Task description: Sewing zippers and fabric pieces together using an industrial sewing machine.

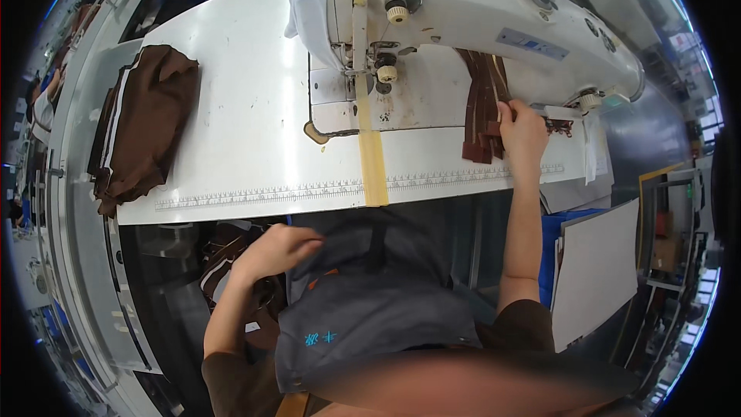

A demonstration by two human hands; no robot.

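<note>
My right hand (525,135) is at the right of the white table, its fingers closed on the edge of a brown fabric strip (480,150). The strip is one of a small bundle with lighter lengthwise lines, lying partly under the arm of a sewing machine (482,11). My fingers cover part of the bundle. My left hand (279,251) hangs over my lap, below the table's front edge. Its fingers are loosely bent and a little apart, with nothing visible in them. A folded brown fabric piece (147,123) with a white edge lies at the table's left.
Yellow tape (373,170) runs from the needle area to the front edge, across a printed ruler (285,194). White cloth (312,0) drapes by the machine head. More brown pieces (266,309) hang below the table at left. A white board (594,270) stands at lower right.
</note>
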